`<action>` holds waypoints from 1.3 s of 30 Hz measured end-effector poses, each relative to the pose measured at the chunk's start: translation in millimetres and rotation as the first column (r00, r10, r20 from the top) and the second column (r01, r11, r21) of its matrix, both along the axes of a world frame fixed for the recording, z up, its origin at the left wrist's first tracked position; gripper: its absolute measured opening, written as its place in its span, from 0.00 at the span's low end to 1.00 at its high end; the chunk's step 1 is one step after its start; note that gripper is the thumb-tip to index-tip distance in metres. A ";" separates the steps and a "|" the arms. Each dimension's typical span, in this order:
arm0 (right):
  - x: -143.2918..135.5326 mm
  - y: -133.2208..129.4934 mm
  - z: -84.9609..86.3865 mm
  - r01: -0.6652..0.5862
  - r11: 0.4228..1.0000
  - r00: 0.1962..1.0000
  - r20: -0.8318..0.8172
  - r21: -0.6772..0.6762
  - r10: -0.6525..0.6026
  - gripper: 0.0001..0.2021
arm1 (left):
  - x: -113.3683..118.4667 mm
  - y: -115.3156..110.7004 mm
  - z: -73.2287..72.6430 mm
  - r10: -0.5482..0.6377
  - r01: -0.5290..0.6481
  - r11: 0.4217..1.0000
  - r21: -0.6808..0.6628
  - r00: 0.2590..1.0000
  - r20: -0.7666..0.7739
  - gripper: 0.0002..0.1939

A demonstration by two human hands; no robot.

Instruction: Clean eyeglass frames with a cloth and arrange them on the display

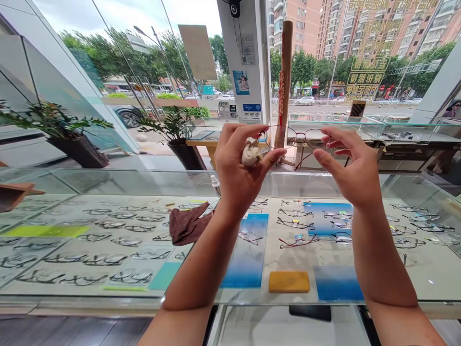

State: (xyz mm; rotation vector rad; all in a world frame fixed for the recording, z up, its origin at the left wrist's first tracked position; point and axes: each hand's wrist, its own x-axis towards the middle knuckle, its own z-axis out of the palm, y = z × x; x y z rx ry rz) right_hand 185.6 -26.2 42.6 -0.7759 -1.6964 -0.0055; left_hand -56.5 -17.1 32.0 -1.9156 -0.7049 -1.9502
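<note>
Raised in front of me is a pair of thin-rimmed, dark reddish eyeglasses [298, 136], held up between both hands above the glass counter. Thumb and forefinger of my left hand [234, 168] close on the left end of the frame. A crumpled whitish wad [251, 154], perhaps tissue or cloth, is tucked in that palm. My right hand [356, 168] pinches the right end of the frame, and a temple arm slants down below the lenses. Beneath the left wrist, a brown cloth [189, 223] lies on the counter, with a small white spray bottle [215, 184] behind it.
The glass display counter [144, 300] spans the view, with rows of eyeglasses inside. A mustard-yellow case [289, 282] sits near its front edge, and a dark phone-like slab [310, 313] lies nearer me. Beyond are a potted plant [187, 154], a wooden post [285, 72] and large windows.
</note>
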 end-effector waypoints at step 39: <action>-22.7 -8.1 -6.5 0.276 0.883 0.943 0.073 0.380 -0.326 0.19 | 9.4 26.8 -20.5 0.032 -0.023 0.998 -0.063 0.989 0.143 0.28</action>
